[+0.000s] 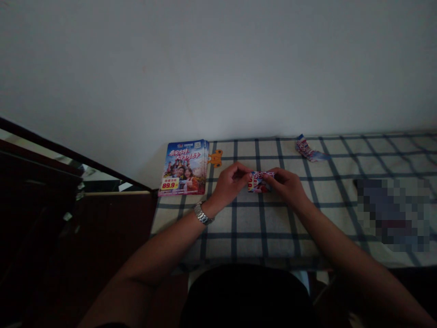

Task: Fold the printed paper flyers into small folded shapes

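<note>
Between my two hands is a small folded paper (260,183), printed in red, blue and white like the nearby flyers. My left hand (235,180), with a silver watch (204,213) on its wrist, pinches the paper's left edge. On the other side my right hand (284,183) grips it, thumb lying over the front. The paper is just above or resting on the checked cloth; I cannot tell which. A stack of colourful flyers (184,168) marked 89.9 lies left of my left hand.
An orange cartoon figure (215,158) lies beside the stack. Farther right, near the wall (218,68), is a crumpled or folded piece of printed paper (309,150). A blurred-out dark object (392,214) lies at the right on the checked tablecloth (221,228).
</note>
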Demonstrator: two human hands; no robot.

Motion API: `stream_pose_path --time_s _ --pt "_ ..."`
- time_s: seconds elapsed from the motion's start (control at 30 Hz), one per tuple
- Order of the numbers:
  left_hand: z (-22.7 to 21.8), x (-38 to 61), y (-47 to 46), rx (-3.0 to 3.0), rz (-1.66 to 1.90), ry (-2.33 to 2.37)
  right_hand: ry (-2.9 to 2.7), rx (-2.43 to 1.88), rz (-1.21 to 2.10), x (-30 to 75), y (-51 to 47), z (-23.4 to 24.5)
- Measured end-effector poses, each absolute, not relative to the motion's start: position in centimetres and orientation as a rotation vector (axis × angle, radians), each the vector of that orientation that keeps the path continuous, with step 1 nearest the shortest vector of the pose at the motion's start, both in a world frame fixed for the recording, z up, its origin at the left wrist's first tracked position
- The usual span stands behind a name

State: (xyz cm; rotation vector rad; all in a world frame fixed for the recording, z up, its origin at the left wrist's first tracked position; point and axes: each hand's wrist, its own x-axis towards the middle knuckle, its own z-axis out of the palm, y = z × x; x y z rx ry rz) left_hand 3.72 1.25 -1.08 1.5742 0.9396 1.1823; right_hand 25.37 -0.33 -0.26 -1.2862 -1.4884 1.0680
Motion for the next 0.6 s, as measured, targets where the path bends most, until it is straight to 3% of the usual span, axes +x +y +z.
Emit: stream_pose_path --time_s 0.6 --pt "-1.17 3.69 1.31 1.761 1.035 0.968 -1.609 -1.275 1.03 25.53 -0.37 -0.55"
